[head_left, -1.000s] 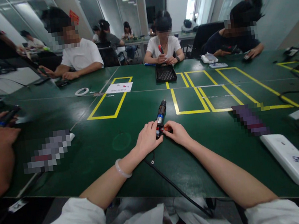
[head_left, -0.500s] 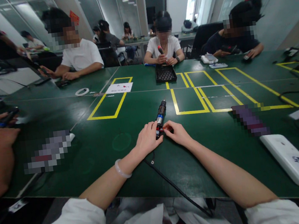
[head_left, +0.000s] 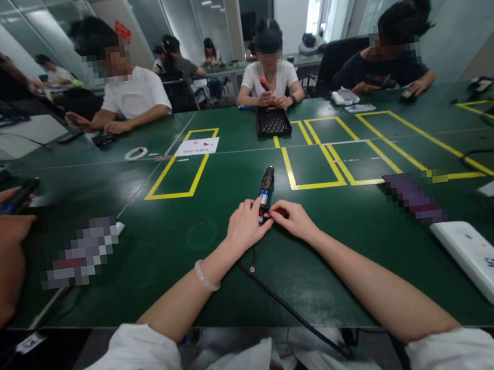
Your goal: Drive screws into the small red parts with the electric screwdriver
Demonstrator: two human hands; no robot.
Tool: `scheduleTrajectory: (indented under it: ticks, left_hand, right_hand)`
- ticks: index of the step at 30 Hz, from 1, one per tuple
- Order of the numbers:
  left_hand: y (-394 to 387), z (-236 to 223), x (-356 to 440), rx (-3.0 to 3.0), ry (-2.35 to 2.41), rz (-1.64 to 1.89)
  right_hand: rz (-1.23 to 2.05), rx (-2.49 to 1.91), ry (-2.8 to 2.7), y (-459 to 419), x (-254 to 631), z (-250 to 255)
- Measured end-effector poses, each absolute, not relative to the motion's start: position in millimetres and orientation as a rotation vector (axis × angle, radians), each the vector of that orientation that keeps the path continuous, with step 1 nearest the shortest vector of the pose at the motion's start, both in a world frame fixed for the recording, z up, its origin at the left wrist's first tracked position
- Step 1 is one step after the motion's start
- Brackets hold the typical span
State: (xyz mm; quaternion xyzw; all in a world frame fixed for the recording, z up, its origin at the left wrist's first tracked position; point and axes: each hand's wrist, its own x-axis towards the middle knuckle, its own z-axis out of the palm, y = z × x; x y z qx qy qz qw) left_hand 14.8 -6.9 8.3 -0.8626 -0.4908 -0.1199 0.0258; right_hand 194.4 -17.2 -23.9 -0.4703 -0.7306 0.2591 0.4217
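View: head camera, looking forward and down across a green table [head_left: 345, 215].
Cylindrical tool: on the table in front of the person, black tip [head_left: 269, 172] pointing away, blue-and-silver barrel [head_left: 264, 196] behind it; near end largely hidden by the hands.
Left hand [head_left: 245, 224]: curled over the near end of the cylindrical tool [head_left: 266, 187], fingers bent around it, little gap left; a pale bangle [head_left: 206, 276] circles the wrist.
Right hand [head_left: 295, 220]: thumb and forefinger drawn almost together at a small red part [head_left: 265, 213] beside the left fingers; cannot tell whether they have hold of it.
Black cable [head_left: 288, 301]: runs from below the left wrist to the table's near edge; whether it joins the tool is hidden.
Ring terminal [head_left: 252, 269]: beside the cable.
Right side: white slab-shaped device [head_left: 486, 266] with a round dark spot, near the right forearm.
Far side: white paper sheet [head_left: 198, 147] over yellow tape outlines [head_left: 169, 195], white ring [head_left: 136, 154] to its left, black tray [head_left: 275, 133] before a seated co-worker with a red-handled tool [head_left: 264, 84].
Left edge: another person's hands [head_left: 3, 232] at a dark device [head_left: 23, 193].
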Motion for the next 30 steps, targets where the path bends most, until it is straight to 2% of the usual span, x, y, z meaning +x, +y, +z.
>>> scheduleTrajectory:
  ticks: [7,14,30]
  left_hand:
    - [1.0,11.6,11.0,-2.625,-1.554,-0.317]
    - [9.6,11.3,-11.4,-2.593,-1.555,-0.294]
    - [97.0,10.3,-171.9,-2.077,-2.193,-0.17]
  right_hand:
    - [0.745,-1.132,-1.836,-20.9,192.1,-22.8]
    - [0.707,-1.143,-1.943,-25.4,191.5,-17.5]
    - [0.687,-1.17,-1.996,-23.9,192.8,-19.6]
